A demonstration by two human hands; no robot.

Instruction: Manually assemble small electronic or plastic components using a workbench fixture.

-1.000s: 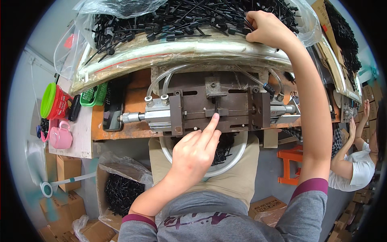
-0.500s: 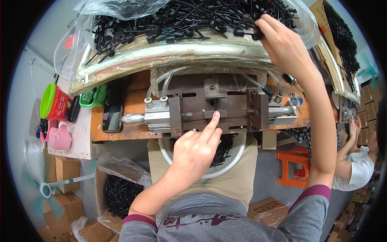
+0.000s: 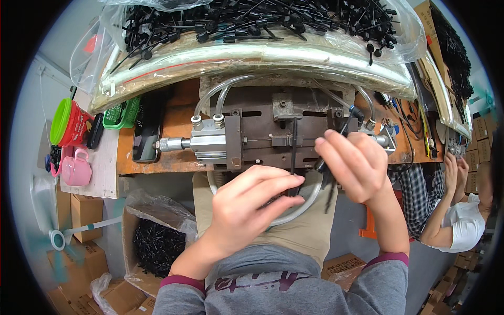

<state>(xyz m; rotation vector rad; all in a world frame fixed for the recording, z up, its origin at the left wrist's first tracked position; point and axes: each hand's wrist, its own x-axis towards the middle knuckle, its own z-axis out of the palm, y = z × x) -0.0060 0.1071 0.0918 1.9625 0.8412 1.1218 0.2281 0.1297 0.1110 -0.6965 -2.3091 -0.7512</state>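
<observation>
My left hand (image 3: 247,202) pinches the near end of a thin black knobbed stick (image 3: 294,149). This stick points away from me, over the small block at the middle of a brown metal clamping fixture (image 3: 257,126). Right of it, my right hand (image 3: 359,165) is closed round at least one other black stick (image 3: 328,181); its fingers hide how many. Between the hands and my lap, a round white basket (image 3: 304,209) with black pieces in it is partly covered by the left hand.
Air cylinders (image 3: 210,146) with clear hoses (image 3: 223,89) flank the fixture. Beyond lies a plastic-lined heap of black sticks (image 3: 252,23). On the left are a phone (image 3: 147,139), a green basket (image 3: 123,114) and a pink mug (image 3: 77,169). A co-worker (image 3: 454,218) sits at right.
My right hand has come down from the heap to the fixture with black sticks. My left index finger has left the fixture's middle block, and that hand now pinches a stick nearer me.
</observation>
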